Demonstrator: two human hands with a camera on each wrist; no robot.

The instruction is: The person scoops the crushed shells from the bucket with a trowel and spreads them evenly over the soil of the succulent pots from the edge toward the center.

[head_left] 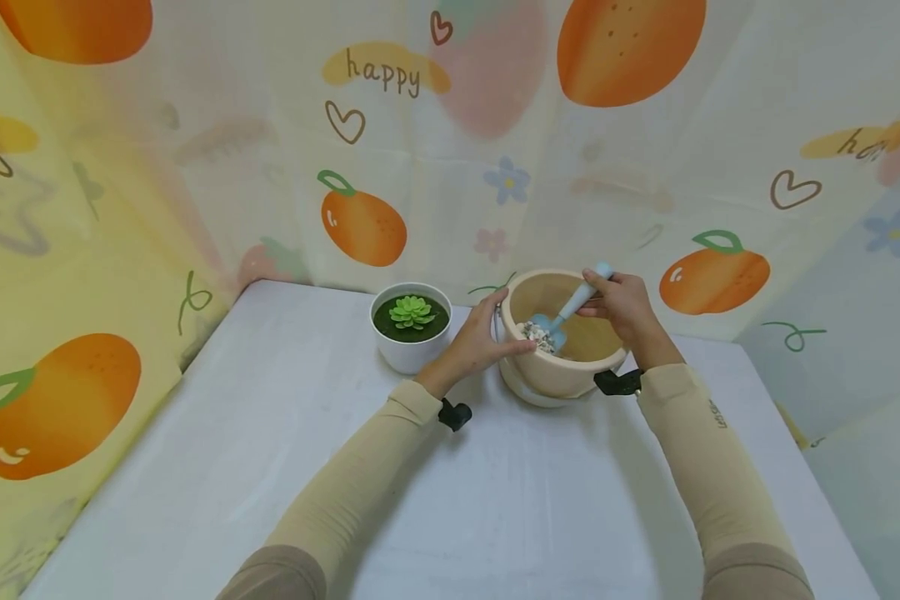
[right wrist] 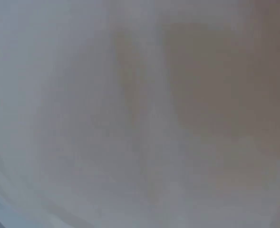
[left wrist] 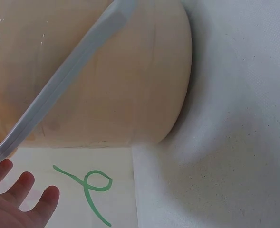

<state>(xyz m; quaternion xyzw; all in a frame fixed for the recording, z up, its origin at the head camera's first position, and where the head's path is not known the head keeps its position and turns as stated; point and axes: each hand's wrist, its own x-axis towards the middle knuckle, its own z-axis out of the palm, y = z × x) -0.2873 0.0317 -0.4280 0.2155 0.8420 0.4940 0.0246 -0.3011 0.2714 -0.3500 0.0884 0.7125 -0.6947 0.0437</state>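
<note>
Beige sleeves (head_left: 727, 475) reach forward over the white tabletop (head_left: 525, 492) to a cream bucket (head_left: 562, 382), which stands near the far edge, nearer the right corner than the left. Pinched in the right hand (head_left: 622, 308), a pale blue scoop (head_left: 576, 300) slants down into it, its blade beside whitish chips (head_left: 537, 335). Spread fingers of the left hand (head_left: 471, 342) rest against the bucket's left side, thumb at the rim. Just left, along the far edge, a white pot (head_left: 408, 357) holds a green succulent (head_left: 412, 312).
</note>
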